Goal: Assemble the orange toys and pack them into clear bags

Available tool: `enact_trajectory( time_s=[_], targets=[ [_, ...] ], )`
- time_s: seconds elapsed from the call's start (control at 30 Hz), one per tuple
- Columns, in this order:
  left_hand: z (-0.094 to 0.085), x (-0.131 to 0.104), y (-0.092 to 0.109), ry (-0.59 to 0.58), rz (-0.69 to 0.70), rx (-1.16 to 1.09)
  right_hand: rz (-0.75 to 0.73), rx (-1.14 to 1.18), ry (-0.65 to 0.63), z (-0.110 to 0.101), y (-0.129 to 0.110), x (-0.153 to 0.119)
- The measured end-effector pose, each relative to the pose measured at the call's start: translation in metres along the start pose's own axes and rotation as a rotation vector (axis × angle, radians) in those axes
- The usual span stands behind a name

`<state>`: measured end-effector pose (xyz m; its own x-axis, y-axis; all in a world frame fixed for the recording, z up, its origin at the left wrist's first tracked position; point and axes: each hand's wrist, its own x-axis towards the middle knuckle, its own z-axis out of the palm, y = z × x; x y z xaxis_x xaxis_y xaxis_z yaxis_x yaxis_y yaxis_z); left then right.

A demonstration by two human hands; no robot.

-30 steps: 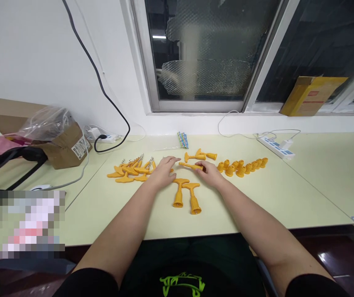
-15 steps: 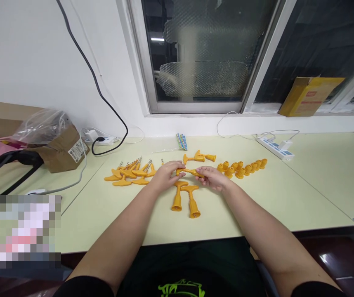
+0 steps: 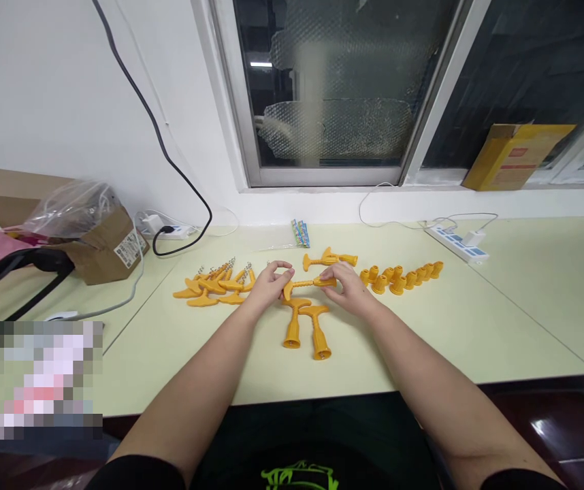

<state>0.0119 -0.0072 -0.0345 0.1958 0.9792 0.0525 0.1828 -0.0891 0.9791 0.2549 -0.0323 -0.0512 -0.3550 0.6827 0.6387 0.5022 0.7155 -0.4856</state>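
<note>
Between my two hands lies a yellow plastic corkscrew, held level above the table. My left hand is at its T-shaped handle, with the fingers curled against it and the thumb and forefinger bowed. Around the bell-shaped sleeve at the other end, my right hand is closed. Just below, two corkscrews with sleeves, one on the left and one on the right, rest on the table. Two more corkscrews lie beyond my hands.
To the left is a pile of T-handles with bare metal spirals. Several loose yellow sleeves stand in rows on the right. Farther back are small printed packets, a power strip and an opened cardboard box.
The corkscrew's handle has turned from lying flat to pointing downward, and more of its shaft shows. My left fingers have loosened and shifted left; my right hand has moved over the sleeve.
</note>
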Motion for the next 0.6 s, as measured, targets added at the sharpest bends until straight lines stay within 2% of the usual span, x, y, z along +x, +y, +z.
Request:
enact_trajectory(
  time_s=[0.13, 0.33, 0.47, 0.6],
  targets=[
    [0.000, 0.002, 0.000, 0.012, -0.148, -0.257, -0.013, -0.156, 0.012, -0.005, 0.001, 0.000],
    [-0.003, 0.004, 0.003, 0.041, -0.355, -0.561, -0.021, -0.378, 0.001, -0.004, -0.013, 0.002],
    [-0.002, 0.004, 0.005, 0.067, -0.340, -0.567, 0.078, -0.564, 0.001, 0.002, -0.021, 0.004],
    [0.004, 0.000, 0.004, 0.047, -0.269, -0.440, 0.199, -0.669, -0.034, 0.007, -0.022, 0.003]
  ],
)
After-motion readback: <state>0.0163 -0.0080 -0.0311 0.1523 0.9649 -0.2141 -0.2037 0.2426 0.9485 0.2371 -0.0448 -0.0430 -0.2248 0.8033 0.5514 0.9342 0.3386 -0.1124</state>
